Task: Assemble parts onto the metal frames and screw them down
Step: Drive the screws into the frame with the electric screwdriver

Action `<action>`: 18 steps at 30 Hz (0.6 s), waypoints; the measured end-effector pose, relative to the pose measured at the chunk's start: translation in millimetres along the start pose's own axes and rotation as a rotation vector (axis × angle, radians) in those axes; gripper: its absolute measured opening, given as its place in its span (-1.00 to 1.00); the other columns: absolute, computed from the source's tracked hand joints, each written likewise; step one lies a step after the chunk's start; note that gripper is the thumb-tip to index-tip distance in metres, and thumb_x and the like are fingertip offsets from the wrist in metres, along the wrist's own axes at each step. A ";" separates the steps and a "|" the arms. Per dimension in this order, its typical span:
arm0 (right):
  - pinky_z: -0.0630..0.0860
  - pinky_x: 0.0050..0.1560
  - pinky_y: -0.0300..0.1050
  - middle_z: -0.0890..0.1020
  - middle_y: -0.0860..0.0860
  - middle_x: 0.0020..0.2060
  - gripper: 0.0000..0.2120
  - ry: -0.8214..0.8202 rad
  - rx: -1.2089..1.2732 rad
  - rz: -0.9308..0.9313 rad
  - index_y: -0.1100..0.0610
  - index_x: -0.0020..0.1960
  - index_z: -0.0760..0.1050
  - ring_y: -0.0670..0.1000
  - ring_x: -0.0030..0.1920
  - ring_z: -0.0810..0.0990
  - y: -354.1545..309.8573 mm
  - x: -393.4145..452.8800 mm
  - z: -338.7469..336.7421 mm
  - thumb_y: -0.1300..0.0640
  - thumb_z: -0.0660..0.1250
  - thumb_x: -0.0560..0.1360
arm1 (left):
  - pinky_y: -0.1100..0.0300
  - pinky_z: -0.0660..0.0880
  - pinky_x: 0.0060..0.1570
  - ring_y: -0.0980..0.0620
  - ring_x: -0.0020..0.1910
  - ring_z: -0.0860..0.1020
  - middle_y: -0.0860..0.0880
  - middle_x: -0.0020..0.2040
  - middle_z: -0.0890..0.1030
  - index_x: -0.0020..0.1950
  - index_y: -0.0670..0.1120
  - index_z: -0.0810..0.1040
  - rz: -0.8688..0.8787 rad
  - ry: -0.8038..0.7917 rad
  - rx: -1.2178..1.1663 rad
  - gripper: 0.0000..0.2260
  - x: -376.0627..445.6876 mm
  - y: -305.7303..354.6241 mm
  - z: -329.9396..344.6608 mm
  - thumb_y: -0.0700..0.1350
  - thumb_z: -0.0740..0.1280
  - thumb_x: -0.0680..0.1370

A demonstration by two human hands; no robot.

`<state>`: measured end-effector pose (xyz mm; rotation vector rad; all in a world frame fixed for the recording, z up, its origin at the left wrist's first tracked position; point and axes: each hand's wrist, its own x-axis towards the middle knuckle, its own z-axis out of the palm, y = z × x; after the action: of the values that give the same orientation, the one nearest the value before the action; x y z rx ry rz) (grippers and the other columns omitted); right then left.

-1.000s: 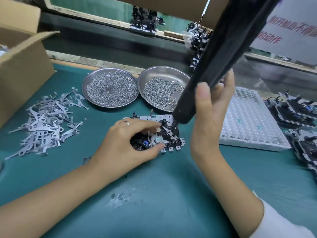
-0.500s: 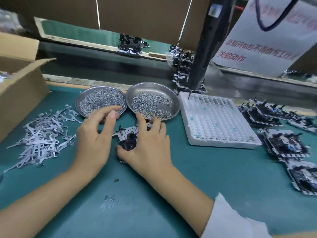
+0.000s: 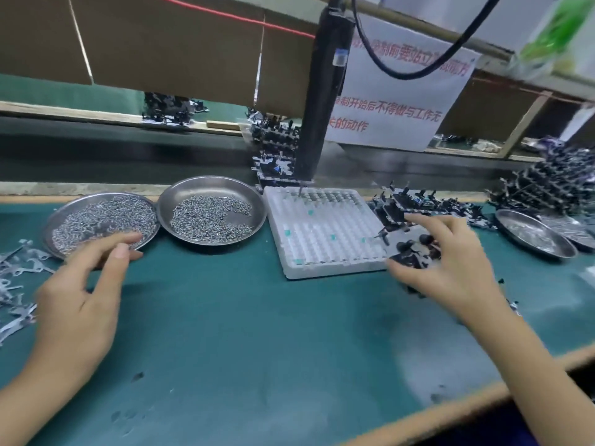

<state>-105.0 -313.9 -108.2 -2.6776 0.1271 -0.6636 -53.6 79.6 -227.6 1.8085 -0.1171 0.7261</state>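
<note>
Now that the screwdriver (image 3: 325, 91) is hanging free above the bench instead of sitting in the right hand (image 3: 450, 268) as it was a second ago, the frame that was being screwed down in front of the person is travelling to the right; the right hand is carrying this assembled frame (image 3: 415, 249) with its fingers curled around the edges, just beside the right edge of the white screw tray (image 3: 322, 233) and near the row of finished frames (image 3: 418, 201) behind it. That, in my judgement, is closing one cycle: the screwing on this piece is looking done and it is being set aside with the others.

The left hand (image 3: 80, 284) is hovering with fingers loosely spread and holding nothing, reaching near the rim of the left screw dish (image 3: 61, 220) and the loose metal parts (image 3: 16, 278) at the far left; it is probably heading for the next part.

As for room, the green mat (image 3: 241, 333) between the two hands is offering a wide working patch; the second screw dish (image 3: 209, 188) is touching the first, and the tray is standing just beside it, so the back of the mat is crowded; on the right, another dish (image 3: 531, 236) and a heap of frames (image 3: 553, 185) are hemming in the drop spot; the bench's near edge is running diagonally under the right forearm.
</note>
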 end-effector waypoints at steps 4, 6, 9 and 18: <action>0.39 0.25 0.13 0.42 0.11 0.21 -0.32 0.025 -0.148 0.137 -0.01 0.34 0.44 0.17 0.27 0.36 62.3 47.2 -16.2 -0.08 0.51 0.26 | 0.18 0.43 0.11 0.11 0.09 0.54 0.18 -0.01 0.61 0.13 0.20 0.56 0.000 -0.004 0.018 -0.68 2.5 -9.0 1.7 0.29 0.10 0.58; 0.36 0.28 0.20 0.40 0.15 0.26 -0.30 -0.067 -0.204 0.176 0.01 0.38 0.41 0.20 0.30 0.34 81.1 64.2 -12.2 -0.12 0.50 0.30 | 0.18 0.45 0.02 0.10 0.08 0.54 0.18 0.00 0.61 0.12 0.22 0.56 -0.006 -0.005 0.027 -0.68 2.6 -5.4 2.0 0.30 0.10 0.57; 0.30 0.32 0.24 0.34 0.16 0.36 -0.31 -0.299 -0.301 0.253 -0.04 0.46 0.30 0.21 0.37 0.27 96.6 74.0 1.3 -0.13 0.43 0.40 | 0.17 0.46 -0.02 0.12 0.06 0.55 0.19 -0.03 0.61 0.10 0.26 0.56 0.019 -0.008 0.037 -0.70 0.6 4.4 1.7 0.30 0.10 0.57; 0.40 0.14 -0.14 0.56 0.10 0.04 -0.77 0.109 0.176 -0.228 0.23 0.09 0.58 0.08 0.08 0.54 -9.2 19.4 69.5 0.11 0.33 0.52 | 0.30 0.43 0.03 0.27 -0.01 0.53 0.22 -0.02 0.61 0.04 0.32 0.53 0.071 -0.037 0.095 -0.79 -5.0 31.4 3.7 0.23 0.12 0.58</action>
<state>-55.4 -285.3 -153.1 -2.5080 -0.2020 -0.8485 -69.3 63.4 -204.9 1.9171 -0.1742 0.7594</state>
